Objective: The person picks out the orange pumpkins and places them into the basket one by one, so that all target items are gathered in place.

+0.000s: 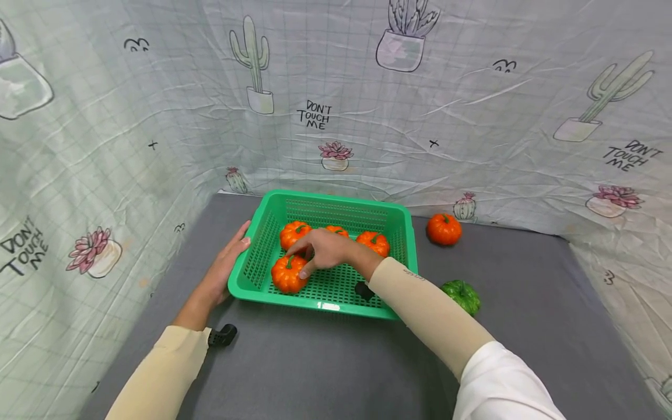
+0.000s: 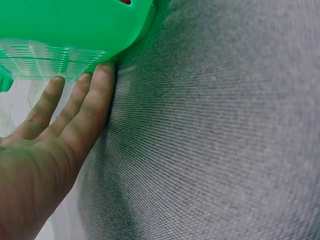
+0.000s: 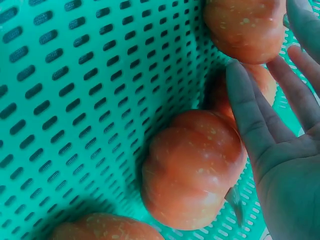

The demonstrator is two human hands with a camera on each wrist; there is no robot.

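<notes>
A green perforated plastic basket holds several orange toy pumpkins. My left hand lies along the basket's left side, its fingertips near the rim. In the left wrist view, straight fingers reach the lower part of the basket wall. Inside the basket, my right hand is at the front-left pumpkin, thumb on its right side and other fingers at its back. The right wrist view shows that hand's fingers spread and fairly straight beside the pumpkin. Another pumpkin sits close by.
Right of the basket, an orange pumpkin stands near the back wall and a green pumpkin sits partly behind my right sleeve. The grey tabletop meets printed cloth walls at the back and sides.
</notes>
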